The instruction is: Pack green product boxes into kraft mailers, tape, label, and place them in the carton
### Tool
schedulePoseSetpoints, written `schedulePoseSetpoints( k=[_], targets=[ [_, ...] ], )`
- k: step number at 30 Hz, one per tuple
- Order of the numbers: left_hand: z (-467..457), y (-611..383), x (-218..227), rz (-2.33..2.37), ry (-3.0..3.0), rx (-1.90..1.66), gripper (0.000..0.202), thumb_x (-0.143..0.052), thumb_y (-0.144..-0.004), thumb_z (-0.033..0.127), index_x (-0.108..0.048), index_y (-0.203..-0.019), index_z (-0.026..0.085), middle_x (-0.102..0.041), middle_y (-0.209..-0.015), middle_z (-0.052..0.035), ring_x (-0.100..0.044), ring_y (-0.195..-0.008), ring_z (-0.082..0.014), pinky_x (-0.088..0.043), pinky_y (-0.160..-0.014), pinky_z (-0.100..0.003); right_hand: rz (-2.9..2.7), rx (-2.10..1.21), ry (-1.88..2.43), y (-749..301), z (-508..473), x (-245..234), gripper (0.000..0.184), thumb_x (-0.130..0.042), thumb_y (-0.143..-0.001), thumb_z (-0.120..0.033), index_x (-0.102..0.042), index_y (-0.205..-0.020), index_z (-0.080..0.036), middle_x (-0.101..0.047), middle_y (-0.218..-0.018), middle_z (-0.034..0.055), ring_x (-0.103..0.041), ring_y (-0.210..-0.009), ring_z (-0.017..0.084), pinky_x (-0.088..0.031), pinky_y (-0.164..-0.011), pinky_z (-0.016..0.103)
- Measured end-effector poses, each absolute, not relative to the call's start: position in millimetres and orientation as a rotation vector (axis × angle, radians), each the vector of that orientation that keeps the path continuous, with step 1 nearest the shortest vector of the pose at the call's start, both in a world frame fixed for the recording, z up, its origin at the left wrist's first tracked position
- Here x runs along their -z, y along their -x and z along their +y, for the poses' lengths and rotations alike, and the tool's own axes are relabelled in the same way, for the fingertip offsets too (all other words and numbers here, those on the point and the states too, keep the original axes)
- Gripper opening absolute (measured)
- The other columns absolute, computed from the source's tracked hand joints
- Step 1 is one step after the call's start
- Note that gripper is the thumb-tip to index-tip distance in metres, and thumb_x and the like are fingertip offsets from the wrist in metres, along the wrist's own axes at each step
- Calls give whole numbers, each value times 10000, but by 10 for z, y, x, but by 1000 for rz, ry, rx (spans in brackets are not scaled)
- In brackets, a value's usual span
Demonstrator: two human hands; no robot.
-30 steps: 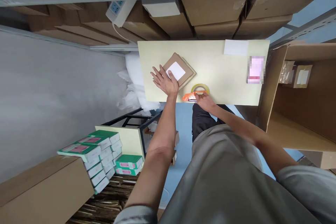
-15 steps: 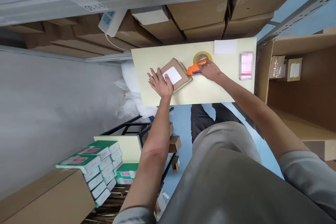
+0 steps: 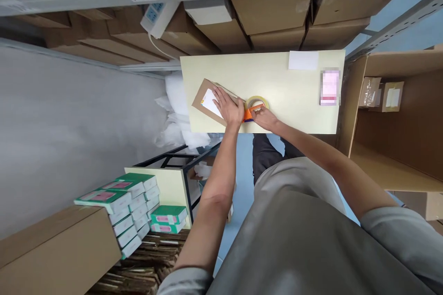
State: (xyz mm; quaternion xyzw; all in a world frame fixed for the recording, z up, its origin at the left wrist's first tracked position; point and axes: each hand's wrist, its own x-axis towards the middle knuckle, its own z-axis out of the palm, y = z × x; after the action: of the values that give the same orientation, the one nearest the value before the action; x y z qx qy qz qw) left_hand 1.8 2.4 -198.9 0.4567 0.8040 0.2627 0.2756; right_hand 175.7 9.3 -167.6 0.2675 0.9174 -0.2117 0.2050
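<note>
Both hands meet at the middle of the frame, over a pale yellow worktop (image 3: 284, 97). The left hand (image 3: 229, 109) lies flat, fingers spread wide, on a brown cardboard parcel (image 3: 198, 101) at the worktop's left end, with its white label (image 3: 210, 103) facing up. Just to the right, the right hand (image 3: 266, 118) has its fingers closed round an orange tape dispenser (image 3: 248, 114), close against the left hand.

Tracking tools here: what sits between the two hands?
In the head view, an orange tape dispenser, gripped by the right hand, sits between it and the left hand resting on the cardboard parcel.
</note>
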Motion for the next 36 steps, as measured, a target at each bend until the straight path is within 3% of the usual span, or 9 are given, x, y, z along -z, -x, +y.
schedulePoseSetpoints(
  k=[5, 9, 12, 17, 21, 23, 27, 36],
  targets=[
    [-72, 17, 1959, 2071, -1271, -727, 982, -760, -987, 444, -337, -1817, 137, -109, -1953, -175, 62, -1830, -344, 96, -1473, -572, 2587, 569, -605, -2128, 72, 1714, 590, -258, -1101, -26, -563, -1603, 18, -836, -1309, 229, -794, -1169, 295, -420, -1190, 432],
    [-181, 14, 1909, 2001, -1331, -692, 979, -773, -964, 402, -361, -1806, 120, -138, -1944, -191, 24, -1833, -335, 68, -1479, -554, 2501, 479, -685, -2632, 356, 1790, 573, -267, -1098, -39, -558, -1584, 43, -834, -1283, 258, -803, -1129, 317, -404, -1178, 453],
    [-243, -14, 1889, 1962, -1344, -698, 975, -784, -947, 384, -386, -1794, 111, -162, -1939, -202, 10, -1833, -340, 59, -1481, -549, 2465, 410, -771, -2874, 590, 1839, 536, -407, -1121, -180, -531, -1571, 83, -820, -1279, 301, -789, -1169, 362, -405, -1159, 471],
    [-300, -56, 1840, 1906, -1347, -712, 950, -783, -941, 394, -426, -1778, 121, -212, -1928, -205, -17, -1833, -339, 48, -1482, -543, 2478, 467, -874, -2726, 632, 1749, 686, -486, -1136, -379, -462, -1606, 120, -812, -1265, 323, -765, -1200, 417, -423, -1185, 532],
    [-308, -86, 1784, 1898, -1345, -696, 941, -779, -928, 372, -441, -1766, 107, -220, -1921, -221, -35, -1832, -342, 57, -1478, -539, 2406, 588, -1043, -2321, 475, 1560, 514, -494, -1105, -310, -649, -1480, 5, -791, -1363, 308, -754, -1210, 410, -506, -1108, 523],
    [-301, -96, 1761, 1906, -1342, -681, 939, -778, -922, 366, -444, -1763, 115, -217, -1922, -217, -43, -1832, -335, 59, -1476, -539, 2381, 610, -1121, -2142, 387, 1477, 470, -481, -1088, -250, -697, -1420, 3, -765, -1412, 331, -753, -1223, 415, -528, -1072, 511],
    [-285, -102, 1734, 1896, -1365, -663, 940, -766, -929, 379, -430, -1760, 94, -203, -1918, -239, -50, -1831, -342, 52, -1473, -552, 2322, 665, -1238, -1976, 241, 1369, 493, -496, -1075, -226, -671, -1421, 78, -780, -1311, 379, -778, -1183, 427, -547, -1051, 506],
    [-317, -59, 1732, 1855, -1416, -681, 931, -706, -943, 376, -404, -1764, 58, -206, -1911, -254, -68, -1828, -352, 37, -1474, -564, 2285, 614, -1128, -2178, 377, 1194, 557, -499, -1130, -338, -612, -1513, 50, -778, -1373, 339, -766, -1251, 422, -519, -1150, 515]
  ],
)
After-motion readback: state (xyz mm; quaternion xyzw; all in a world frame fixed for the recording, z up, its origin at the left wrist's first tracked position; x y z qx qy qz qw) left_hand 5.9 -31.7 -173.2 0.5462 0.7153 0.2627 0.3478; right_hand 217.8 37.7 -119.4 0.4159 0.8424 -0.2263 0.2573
